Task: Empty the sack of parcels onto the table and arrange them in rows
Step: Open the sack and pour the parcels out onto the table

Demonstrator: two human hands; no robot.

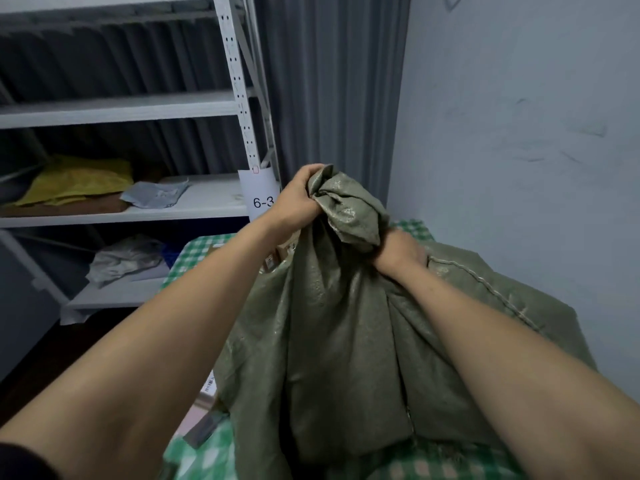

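Both hands, left (294,199) and right (398,251), squeeze the soft sack (346,341) mid-frame, fingers curled tight; it looks heavy; grab bunched cloth.

The woven olive-green plastic sack (346,341) covers most of the green-and-white checked worktop (199,252), and of the brown cardboard parcels (277,259) only slivers show past its left side, their labels too small to read. The fingertips of the left hand (294,202) and the right hand (398,251) are buried in its bunched fabric. The white paper shelf label (259,194) is partly behind the left hand.
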